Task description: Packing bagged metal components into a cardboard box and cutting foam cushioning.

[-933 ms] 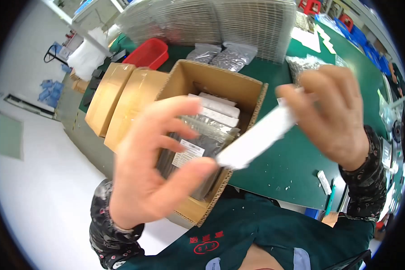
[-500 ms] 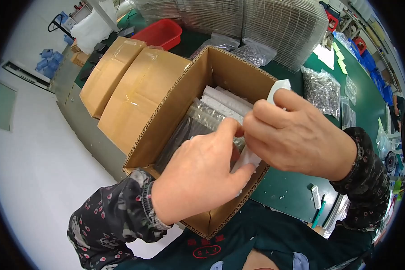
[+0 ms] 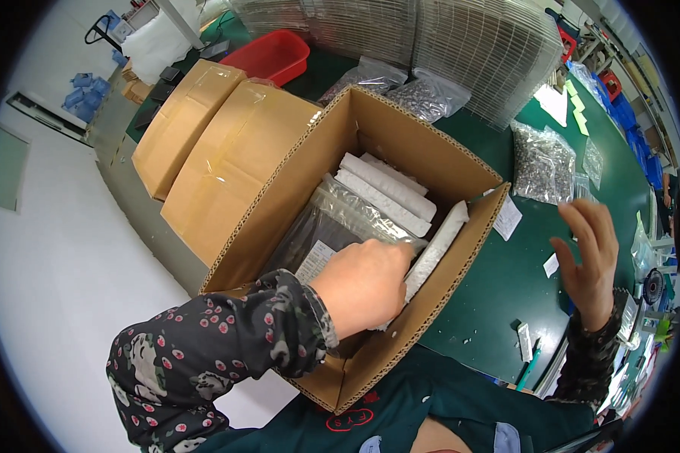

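Left hand (image 3: pixel 363 291): is reaching inside the open cardboard box (image 3: pixel 423 151), fingers curled around a white foam strip (image 3: pixel 434 245).
Right hand (image 3: pixel 589 257): is hovering open above the green table (image 3: pixel 506 287), holding nothing.

Workshop bench over a pale floor

A green-topped table (image 3: pixel 506 279) fills the frame from 12 to 4 o'clock; smooth white floor (image 3: pixel 68 257) spreads from 7 to 10, evenly lit, with a grey mat (image 3: pixel 4 167) at 9.
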`<state>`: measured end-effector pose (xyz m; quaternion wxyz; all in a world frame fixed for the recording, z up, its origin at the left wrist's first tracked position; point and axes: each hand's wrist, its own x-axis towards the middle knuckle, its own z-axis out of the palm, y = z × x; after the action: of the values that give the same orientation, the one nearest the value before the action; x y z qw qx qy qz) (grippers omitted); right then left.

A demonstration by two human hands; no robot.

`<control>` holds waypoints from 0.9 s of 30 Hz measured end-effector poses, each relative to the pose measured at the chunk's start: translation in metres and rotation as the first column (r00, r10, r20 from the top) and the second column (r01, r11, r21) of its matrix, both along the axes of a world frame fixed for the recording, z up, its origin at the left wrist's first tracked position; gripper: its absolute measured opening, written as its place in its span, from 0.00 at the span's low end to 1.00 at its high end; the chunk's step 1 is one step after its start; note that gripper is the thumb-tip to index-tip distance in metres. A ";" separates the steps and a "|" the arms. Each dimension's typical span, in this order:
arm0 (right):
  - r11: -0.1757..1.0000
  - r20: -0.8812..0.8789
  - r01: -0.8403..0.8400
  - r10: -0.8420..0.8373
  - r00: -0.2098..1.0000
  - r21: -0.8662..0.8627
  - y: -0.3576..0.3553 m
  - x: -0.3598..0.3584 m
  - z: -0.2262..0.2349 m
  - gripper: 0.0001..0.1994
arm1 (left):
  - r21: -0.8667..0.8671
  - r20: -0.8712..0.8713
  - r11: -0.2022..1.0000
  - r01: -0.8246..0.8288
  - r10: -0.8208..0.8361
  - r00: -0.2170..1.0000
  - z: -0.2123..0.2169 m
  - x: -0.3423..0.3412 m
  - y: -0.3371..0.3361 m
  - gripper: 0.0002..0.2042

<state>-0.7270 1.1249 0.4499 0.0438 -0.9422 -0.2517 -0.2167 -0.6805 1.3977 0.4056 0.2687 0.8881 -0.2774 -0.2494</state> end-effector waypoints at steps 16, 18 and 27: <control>0.855 -0.326 0.513 -0.466 0.822 0.072 -0.055 -0.084 -0.099 0.15 | 0.052 0.449 0.977 0.206 -0.207 0.869 -0.027 0.015 -0.023 0.24; 0.864 -0.295 0.500 -0.464 0.836 0.061 -0.055 -0.090 -0.103 0.15 | 0.068 0.492 0.969 0.236 -0.238 0.837 -0.029 0.016 -0.024 0.23; 0.666 -0.622 0.745 -0.599 0.504 -0.038 -0.073 -0.184 -0.178 0.18 | 0.122 0.564 0.953 0.277 -0.296 0.771 -0.034 0.013 -0.023 0.22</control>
<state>-0.9110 1.0520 0.2719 0.1417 -0.9696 0.1913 0.0574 -0.6675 1.3744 0.3718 0.1170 0.8730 -0.4733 -0.0115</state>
